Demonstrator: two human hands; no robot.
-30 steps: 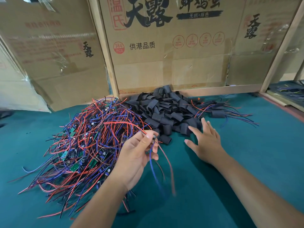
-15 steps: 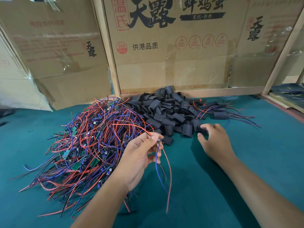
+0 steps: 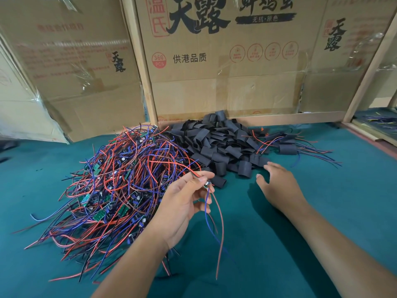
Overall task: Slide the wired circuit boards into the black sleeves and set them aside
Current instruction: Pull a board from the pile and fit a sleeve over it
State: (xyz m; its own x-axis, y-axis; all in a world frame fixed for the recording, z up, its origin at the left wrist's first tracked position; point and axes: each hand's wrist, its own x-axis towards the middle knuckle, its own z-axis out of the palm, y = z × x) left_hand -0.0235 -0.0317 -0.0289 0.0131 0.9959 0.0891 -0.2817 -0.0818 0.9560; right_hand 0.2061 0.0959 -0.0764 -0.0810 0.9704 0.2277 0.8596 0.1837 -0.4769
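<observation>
A big tangle of wired circuit boards (image 3: 120,186) with red and blue leads lies on the green table at the left. Behind the hands sits a heap of black sleeves (image 3: 217,143). My left hand (image 3: 182,207) pinches one small wired circuit board (image 3: 208,184) between thumb and fingertips; its red and blue wires hang down toward me. My right hand (image 3: 279,186) hovers with fingers spread just in front of the sleeve heap, beside an upright sleeve (image 3: 244,168), holding nothing. Several sleeved boards (image 3: 287,147) with wires lie at the right of the heap.
Tall cardboard boxes (image 3: 225,67) and wooden battens wall off the back of the green table (image 3: 333,211). A second surface with more wires (image 3: 380,121) shows at the far right edge.
My right hand curled at the sleeve heap half a second ago, then drew back slightly and spread its fingers. My left hand kept its pinch on the board, its wires settling downward.
</observation>
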